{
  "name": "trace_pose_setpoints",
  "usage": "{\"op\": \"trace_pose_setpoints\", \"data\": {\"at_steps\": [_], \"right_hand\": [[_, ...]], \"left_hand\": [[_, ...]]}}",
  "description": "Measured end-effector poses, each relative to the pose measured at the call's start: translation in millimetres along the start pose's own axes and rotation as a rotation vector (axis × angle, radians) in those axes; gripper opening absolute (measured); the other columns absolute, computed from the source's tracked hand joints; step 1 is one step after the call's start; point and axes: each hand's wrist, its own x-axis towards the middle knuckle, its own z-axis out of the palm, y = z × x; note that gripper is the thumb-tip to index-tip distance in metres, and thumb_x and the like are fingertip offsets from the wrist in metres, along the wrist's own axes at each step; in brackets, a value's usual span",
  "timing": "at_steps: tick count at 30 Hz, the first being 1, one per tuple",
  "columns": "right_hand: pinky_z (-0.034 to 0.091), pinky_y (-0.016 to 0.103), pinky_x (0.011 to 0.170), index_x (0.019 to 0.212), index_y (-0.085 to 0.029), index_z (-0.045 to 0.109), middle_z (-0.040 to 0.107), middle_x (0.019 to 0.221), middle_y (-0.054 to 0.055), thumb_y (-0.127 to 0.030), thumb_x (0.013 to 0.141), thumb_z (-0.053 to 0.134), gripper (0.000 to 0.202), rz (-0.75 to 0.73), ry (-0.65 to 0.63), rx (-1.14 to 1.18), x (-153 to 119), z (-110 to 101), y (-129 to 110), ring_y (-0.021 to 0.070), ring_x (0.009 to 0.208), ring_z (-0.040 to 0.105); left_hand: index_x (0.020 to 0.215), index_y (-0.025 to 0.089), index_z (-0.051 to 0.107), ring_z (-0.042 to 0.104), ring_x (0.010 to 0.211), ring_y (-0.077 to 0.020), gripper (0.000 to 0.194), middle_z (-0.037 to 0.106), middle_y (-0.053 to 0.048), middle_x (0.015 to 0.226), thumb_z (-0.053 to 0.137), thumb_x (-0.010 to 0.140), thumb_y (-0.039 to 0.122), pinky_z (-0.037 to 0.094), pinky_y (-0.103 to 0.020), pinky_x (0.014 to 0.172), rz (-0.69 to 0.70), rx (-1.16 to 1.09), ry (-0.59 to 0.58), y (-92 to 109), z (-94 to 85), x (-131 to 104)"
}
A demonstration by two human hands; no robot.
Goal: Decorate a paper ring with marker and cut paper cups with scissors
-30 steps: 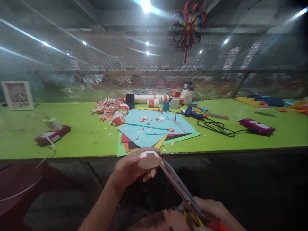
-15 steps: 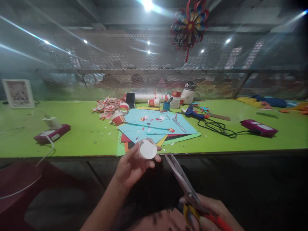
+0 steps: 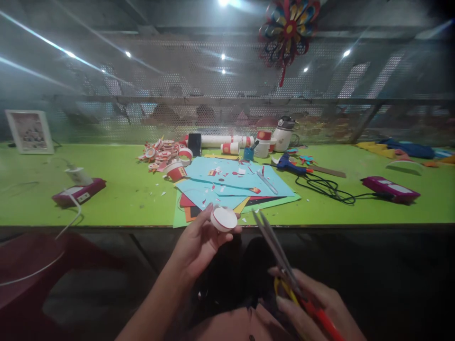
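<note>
My left hand [image 3: 197, 244] holds a small white paper cup piece [image 3: 223, 219] with a red band, just in front of the green table's near edge. My right hand [image 3: 313, 308] grips scissors [image 3: 280, 258] with red and yellow handles; their blades point up toward the cup piece but stand apart from it. Just beyond my hands, a pile of light blue and coloured paper sheets [image 3: 231, 187] strewn with scraps lies on the table.
On the green table [image 3: 124, 199] lie a heap of red-and-white cup pieces [image 3: 161, 156], a blue glue gun [image 3: 289, 165] with a black cord, paper cups, a white bottle [image 3: 284, 135], two magenta boxes [image 3: 391, 189] and a framed picture [image 3: 30, 131]. A mesh screen stands behind.
The scissors have come away from the cup piece and swung to the right. My left hand has turned the piece so its white base faces up.
</note>
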Motion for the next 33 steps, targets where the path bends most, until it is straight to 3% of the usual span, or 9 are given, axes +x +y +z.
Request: {"op": "trace_pose_setpoints", "data": {"at_steps": [5, 9, 11, 16, 20, 24, 29, 33], "right_hand": [[0.053, 0.019, 0.061, 0.103, -0.024, 0.067, 0.068, 0.075, 0.0, -0.026, 0.081, 0.066, 0.021, -0.25, 0.27, -0.229, 30, -6, -39, 0.0145, 0.064, 0.065], [0.053, 0.021, 0.073, 0.11, -0.025, 0.063, 0.07, 0.091, 0.002, -0.02, 0.083, 0.064, 0.027, -0.431, 0.277, -0.221, 48, 10, -53, 0.0143, 0.074, 0.066], [0.053, 0.023, 0.074, 0.11, -0.023, 0.063, 0.07, 0.095, 0.004, -0.023, 0.084, 0.063, 0.026, -0.412, 0.309, -0.167, 50, 17, -52, 0.0159, 0.078, 0.067], [0.052, 0.024, 0.067, 0.111, -0.019, 0.061, 0.069, 0.087, 0.003, -0.039, 0.085, 0.064, 0.033, -0.1, 0.536, 0.049, 39, 16, -47, 0.0163, 0.073, 0.065], [0.051, 0.025, 0.067, 0.107, -0.017, 0.061, 0.067, 0.082, 0.003, -0.046, 0.083, 0.065, 0.038, 0.039, 0.363, 0.362, 34, 14, -55, 0.0164, 0.072, 0.063], [0.051, 0.028, 0.07, 0.106, -0.019, 0.061, 0.068, 0.085, 0.002, -0.043, 0.082, 0.066, 0.034, 0.059, 0.23, 0.714, 37, 24, -58, 0.0166, 0.071, 0.064], [0.052, 0.033, 0.076, 0.114, -0.021, 0.056, 0.068, 0.09, 0.003, -0.034, 0.08, 0.07, 0.038, 0.093, 0.224, 0.967, 40, 34, -43, 0.0211, 0.081, 0.066], [0.051, 0.031, 0.071, 0.115, -0.023, 0.054, 0.064, 0.085, 0.0, -0.03, 0.078, 0.073, 0.042, 0.095, 0.25, 1.006, 40, 34, -36, 0.019, 0.076, 0.064]], "left_hand": [[0.106, 0.015, 0.061, 0.07, 0.068, -0.0202, 0.028, 0.066, -0.005, 0.082, 0.06, 0.087, 0.036, 0.055, -0.024, 0.054, 0.046, 0.224, -0.096, -12, 10.4, 2], [0.099, 0.016, 0.065, 0.066, 0.07, -0.0153, 0.025, 0.066, -0.003, 0.08, 0.064, 0.085, 0.037, 0.054, -0.024, 0.062, 0.101, 0.382, -0.157, -20, 20.5, 2], [0.104, 0.019, 0.066, 0.066, 0.081, -0.016, 0.027, 0.069, -0.005, 0.094, 0.068, 0.082, 0.034, 0.053, -0.024, 0.071, 0.192, 0.445, -0.127, -19, 23.3, 0], [0.117, 0.023, 0.063, 0.065, 0.103, -0.0223, 0.035, 0.067, -0.008, 0.116, 0.069, 0.082, 0.026, 0.051, -0.027, 0.083, 0.422, 0.54, -0.156, -17, 23.1, -9], [0.122, 0.027, 0.061, 0.059, 0.115, -0.0264, 0.042, 0.062, -0.009, 0.126, 0.069, 0.082, 0.018, 0.049, -0.031, 0.091, 0.539, 0.524, -0.241, -35, 25.0, -16], [0.126, 0.027, 0.06, 0.053, 0.123, -0.0295, 0.047, 0.055, -0.011, 0.133, 0.067, 0.082, 0.016, 0.045, -0.037, 0.101, 0.705, 0.523, -0.253, -57, 25.4, -20], [0.125, 0.029, 0.062, 0.048, 0.127, -0.0317, 0.051, 0.054, -0.01, 0.133, 0.067, 0.079, 0.008, 0.038, -0.045, 0.108, 0.872, 0.662, -0.206, -69, 21.6, -21], [0.119, 0.029, 0.065, 0.048, 0.127, -0.0315, 0.046, 0.053, -0.008, 0.131, 0.068, 0.078, 0.009, 0.039, -0.046, 0.107, 0.81, 0.575, -0.173, -71, 25.1, -25]]}}
